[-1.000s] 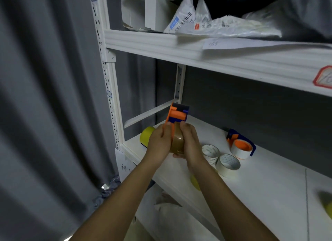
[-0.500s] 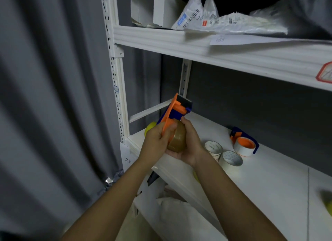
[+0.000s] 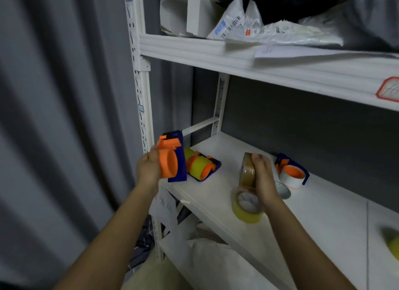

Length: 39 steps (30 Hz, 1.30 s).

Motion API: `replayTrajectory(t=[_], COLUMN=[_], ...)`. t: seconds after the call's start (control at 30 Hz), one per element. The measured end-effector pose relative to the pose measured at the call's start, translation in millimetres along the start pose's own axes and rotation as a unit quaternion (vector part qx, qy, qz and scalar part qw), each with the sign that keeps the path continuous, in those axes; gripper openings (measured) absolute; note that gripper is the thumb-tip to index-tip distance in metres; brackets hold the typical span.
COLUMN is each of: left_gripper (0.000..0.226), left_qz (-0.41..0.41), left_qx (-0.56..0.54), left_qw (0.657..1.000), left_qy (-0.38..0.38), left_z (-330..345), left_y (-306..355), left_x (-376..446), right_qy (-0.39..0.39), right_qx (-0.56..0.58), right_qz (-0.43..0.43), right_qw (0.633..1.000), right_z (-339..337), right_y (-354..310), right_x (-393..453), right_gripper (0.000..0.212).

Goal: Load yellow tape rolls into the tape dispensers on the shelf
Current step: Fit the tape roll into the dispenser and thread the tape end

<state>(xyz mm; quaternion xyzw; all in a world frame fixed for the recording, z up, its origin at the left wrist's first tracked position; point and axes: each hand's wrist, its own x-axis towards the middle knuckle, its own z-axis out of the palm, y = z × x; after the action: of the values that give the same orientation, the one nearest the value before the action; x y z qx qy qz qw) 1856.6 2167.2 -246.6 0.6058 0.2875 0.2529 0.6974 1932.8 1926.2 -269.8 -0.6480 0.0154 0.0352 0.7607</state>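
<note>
My left hand [image 3: 148, 168] holds an orange and blue tape dispenser [image 3: 171, 160] upright at the shelf's left end; its orange hub is bare. My right hand [image 3: 264, 177] grips a brown tape roll [image 3: 247, 171] on edge, apart from the dispenser. A yellow tape roll [image 3: 246, 207] sits on the white shelf [image 3: 313, 214] just below that hand. A second dispenser [image 3: 203, 166] with a yellow roll on it lies on the shelf behind my left hand. A third dispenser [image 3: 291, 171] with a white roll stands at the back.
A white roll [image 3: 282, 189] lies flat behind my right hand. Another yellow roll [image 3: 391, 244] shows blurred at the right edge. The upper shelf [image 3: 237, 54] carries boxes and bags. The shelf post [image 3: 142, 108] and grey curtain are on the left.
The brown roll has come off the dispenser. My right hand carried it to the right while my left hand moved the dispenser left and down.
</note>
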Motion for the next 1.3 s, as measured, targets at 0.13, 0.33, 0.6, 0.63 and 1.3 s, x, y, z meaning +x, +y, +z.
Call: replayTrajectory(t=[0.13,0.33,0.6,0.63,1.3], left_gripper=[0.026,0.021,0.027,0.028,0.035], left_qz=[0.005,0.013,0.014,0.015,0.025], left_qx=[0.028,0.022,0.035,0.037,0.052], left_qw=[0.996,0.986,0.978,0.978,0.986], left_qy=[-0.081,-0.165,-0.203,-0.203,-0.157], left_z=[19.0,63.0,111.1,116.0,116.4], left_y=[-6.8,-29.0,-48.3,-50.1,-56.9], left_x=[-11.8,-45.1,-68.3,-70.9,-77.9], right_qy=[0.025,0.075,0.121,0.121,-0.096], right_qx=[-0.139,-0.358,-0.577,-0.579,-0.586], right_qz=[-0.036,-0.037,-0.002,0.012,-0.18], right_qw=[0.989,0.93,0.808,0.806,0.784], right_z=[-21.7,-78.4,-153.9,-157.9,-81.4], right_y=[17.2,55.0,70.8,70.2,87.4], right_x=[8.8,6.1,3.1,4.4,21.4], right_gripper=[0.057,0.069,0.082,0.083,0.085])
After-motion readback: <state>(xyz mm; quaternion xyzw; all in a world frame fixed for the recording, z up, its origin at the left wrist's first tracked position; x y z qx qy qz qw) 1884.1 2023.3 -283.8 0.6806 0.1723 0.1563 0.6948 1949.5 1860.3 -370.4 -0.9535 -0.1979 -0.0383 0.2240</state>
